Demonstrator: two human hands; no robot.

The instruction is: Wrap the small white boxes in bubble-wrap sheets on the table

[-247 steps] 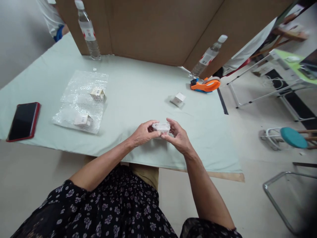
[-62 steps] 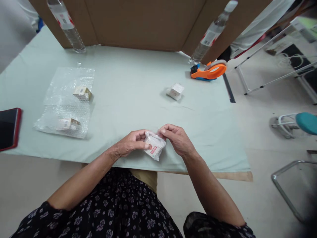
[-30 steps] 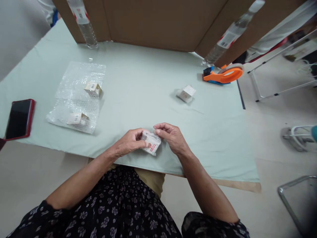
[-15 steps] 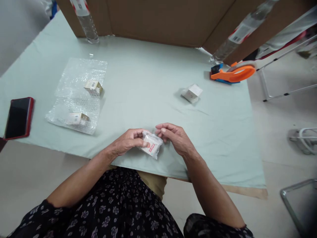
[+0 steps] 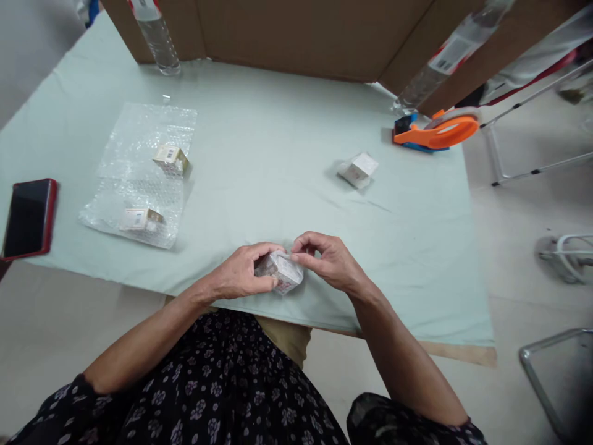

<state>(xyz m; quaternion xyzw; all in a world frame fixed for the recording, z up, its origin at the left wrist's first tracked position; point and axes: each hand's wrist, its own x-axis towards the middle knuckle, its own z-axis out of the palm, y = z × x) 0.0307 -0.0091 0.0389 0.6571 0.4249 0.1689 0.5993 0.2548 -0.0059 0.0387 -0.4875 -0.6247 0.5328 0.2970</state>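
The small box wrapped in clear bubble wrap [image 5: 280, 272] sits between your hands, at the near edge of the pale green table cloth [image 5: 259, 154]. Your left hand [image 5: 241, 279] is clamped round its left side, and your right hand [image 5: 330, 262] pinches the wrap at its top. Well apart lie a white wrapped box [image 5: 359, 169], an orange tape dispenser [image 5: 435, 131] and a clear bubble-wrap sheet [image 5: 134, 133] bearing two small cardboard boxes [image 5: 171, 159].

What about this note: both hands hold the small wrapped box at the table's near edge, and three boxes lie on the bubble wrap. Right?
Not three: the head view shows two on the bubble wrap, a farther box and a nearer box. The left hand and right hand do hold the small wrapped box.
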